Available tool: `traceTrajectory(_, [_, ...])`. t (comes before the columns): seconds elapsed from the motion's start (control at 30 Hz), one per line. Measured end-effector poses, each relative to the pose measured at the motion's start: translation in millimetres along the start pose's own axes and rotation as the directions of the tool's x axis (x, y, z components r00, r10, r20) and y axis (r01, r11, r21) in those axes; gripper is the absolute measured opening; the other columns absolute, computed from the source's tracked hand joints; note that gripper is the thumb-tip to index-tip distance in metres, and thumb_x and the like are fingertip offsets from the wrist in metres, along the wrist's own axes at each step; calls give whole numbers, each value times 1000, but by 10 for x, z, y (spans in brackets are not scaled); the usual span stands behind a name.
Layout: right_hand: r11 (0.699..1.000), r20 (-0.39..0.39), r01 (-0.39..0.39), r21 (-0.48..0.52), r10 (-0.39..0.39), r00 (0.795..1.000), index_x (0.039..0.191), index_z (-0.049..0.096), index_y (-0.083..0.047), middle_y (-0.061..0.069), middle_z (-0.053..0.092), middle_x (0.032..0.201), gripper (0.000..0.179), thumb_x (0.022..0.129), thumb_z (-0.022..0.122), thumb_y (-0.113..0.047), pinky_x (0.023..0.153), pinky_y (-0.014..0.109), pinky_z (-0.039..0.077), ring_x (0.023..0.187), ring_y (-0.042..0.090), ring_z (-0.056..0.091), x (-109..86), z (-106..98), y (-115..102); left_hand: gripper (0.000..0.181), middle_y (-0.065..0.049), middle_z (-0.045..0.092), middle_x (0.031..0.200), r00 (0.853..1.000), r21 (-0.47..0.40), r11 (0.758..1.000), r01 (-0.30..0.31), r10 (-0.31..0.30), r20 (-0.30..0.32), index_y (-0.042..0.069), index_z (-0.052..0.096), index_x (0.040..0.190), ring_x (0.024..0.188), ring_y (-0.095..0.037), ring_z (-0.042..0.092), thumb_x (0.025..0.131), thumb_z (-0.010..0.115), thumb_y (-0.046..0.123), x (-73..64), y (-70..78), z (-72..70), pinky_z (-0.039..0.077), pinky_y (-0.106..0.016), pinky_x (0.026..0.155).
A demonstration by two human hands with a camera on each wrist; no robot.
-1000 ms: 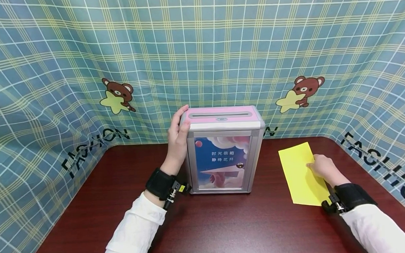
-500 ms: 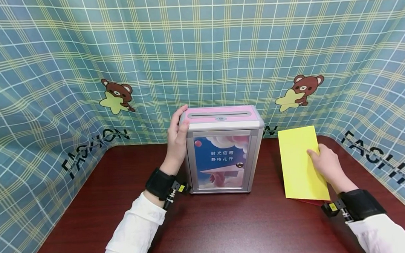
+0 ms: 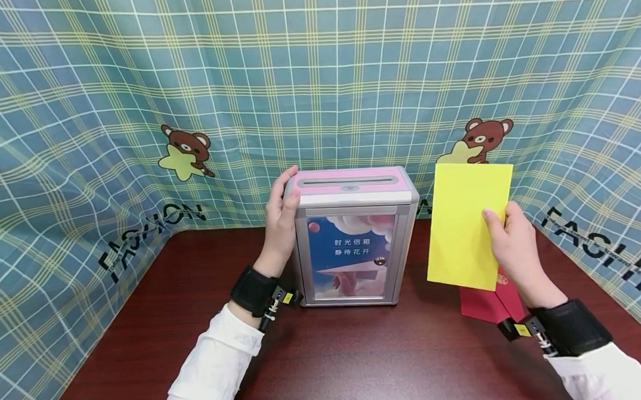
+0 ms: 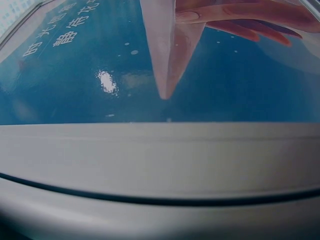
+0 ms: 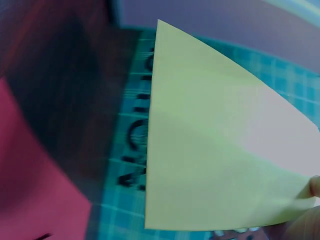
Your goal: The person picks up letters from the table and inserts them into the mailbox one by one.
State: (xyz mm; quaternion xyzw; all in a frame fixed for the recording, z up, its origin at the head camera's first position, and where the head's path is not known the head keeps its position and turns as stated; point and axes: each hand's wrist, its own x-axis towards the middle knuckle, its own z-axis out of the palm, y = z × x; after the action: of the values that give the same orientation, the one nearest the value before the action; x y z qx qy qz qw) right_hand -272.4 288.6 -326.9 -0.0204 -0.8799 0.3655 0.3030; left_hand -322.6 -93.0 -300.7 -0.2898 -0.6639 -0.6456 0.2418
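My left hand (image 3: 282, 216) grips the upper left side of a letter box (image 3: 351, 198), thumb at the front edge and fingers toward the back. The box stands upright, with a pink top, a long slot and a silver-framed picture front; that picture (image 4: 125, 75) fills much of the left wrist view. My right hand (image 3: 516, 251) pinches a plain yellow paper (image 3: 463, 223) of envelope size by its right edge, thumb on the near face. The paper is raised nearly upright, right of the box. Under it lies a red envelope (image 3: 486, 305) with a gold emblem, partly hidden by the paper and hand.
The dark red-brown table (image 3: 360, 359) bears the box and the red envelope. A blue-green checked curtain (image 3: 337, 92) with printed bears hangs behind and along both sides. A small round lock (image 3: 379, 261) sits on the box front.
My right hand has lifted the yellow paper from the table and tilted it up, moving it slightly left. The red envelope beneath has come into view. My left hand and the box stay put.
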Motion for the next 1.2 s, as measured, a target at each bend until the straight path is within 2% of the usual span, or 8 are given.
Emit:
traceTrajectory(0.27, [988, -68, -11, 155, 22, 997, 119, 47, 0, 2, 54, 97, 40, 97, 46, -33, 58, 8, 45, 71, -7, 54, 154, -111, -354, 61, -21, 38, 141, 1000, -9, 1000, 6, -6, 4, 2, 31, 145, 120, -25, 43, 90, 39, 27, -2, -6, 11, 36, -29, 96])
traceTrajectory(0.4, [960, -95, 3, 278, 24, 995, 117, 50, -8, -8, 55, 97, 31, 96, 49, -30, 63, 9, 48, 77, -3, 60, 247, -190, -518, 62, -15, 41, 140, 1000, -25, 1000, 4, -4, 1, 10, 34, 145, 117, -19, 45, 90, 42, 36, -7, -43, 15, 38, -29, 94])
traceTrajectory(0.6, [909, -163, 84, 408, -18, 986, 109, 53, -14, -4, 55, 98, 17, 95, 52, -23, 66, 12, 48, 81, 4, 60, 402, -331, -823, 64, -12, 40, 141, 1000, -39, 999, 6, -6, -1, 11, 34, 145, 114, -18, 46, 89, 43, 40, -11, -55, 14, 41, -27, 91])
traceTrajectory(0.73, [828, -203, 148, 541, -41, 978, 107, 56, -11, 1, 56, 100, 16, 94, 55, -20, 69, 15, 48, 84, 9, 61, 524, -403, -1026, 63, -18, 39, 141, 1000, -25, 1000, 11, -11, 8, 4, 30, 146, 117, -24, 45, 90, 40, 32, -3, -43, 3, 39, -28, 93])
traceTrajectory(0.87, [718, -234, 194, 669, -45, 971, 102, 57, -6, 5, 59, 97, 14, 91, 59, -15, 70, 19, 48, 83, 14, 62, 631, -461, -1212, 63, -20, 39, 140, 1000, -14, 1000, 7, -7, 17, 0, 29, 145, 119, -27, 44, 90, 39, 29, 1, -32, -5, 38, -31, 94])
traceTrajectory(0.97, [705, -237, 199, 681, -45, 970, 101, 58, -6, 6, 60, 95, 14, 90, 60, -15, 70, 20, 48, 82, 14, 62, 689, -511, -1352, 63, -17, 41, 139, 1000, -19, 1000, 0, 0, 14, 3, 31, 145, 118, -24, 45, 91, 41, 34, -2, -18, 1, 38, -31, 94])
traceTrajectory(1.1, [758, -247, 211, 617, -69, 967, 98, 58, -8, 2, 61, 92, 11, 91, 59, -16, 68, 20, 47, 78, 12, 62, 748, -554, -1537, 66, -11, 43, 138, 1000, -24, 1000, -4, 4, -2, 8, 34, 144, 116, -19, 46, 90, 43, 44, -6, -29, 12, 39, -30, 93])
traceTrajectory(1.2, [778, -260, 232, 584, -91, 961, 97, 58, -9, 1, 61, 91, 9, 91, 59, -16, 69, 21, 46, 78, 11, 62, 781, -570, -1654, 67, -9, 44, 138, 1000, -18, 1000, 2, -2, -14, 11, 35, 144, 115, -17, 48, 89, 44, 48, -9, -50, 16, 41, -29, 92])
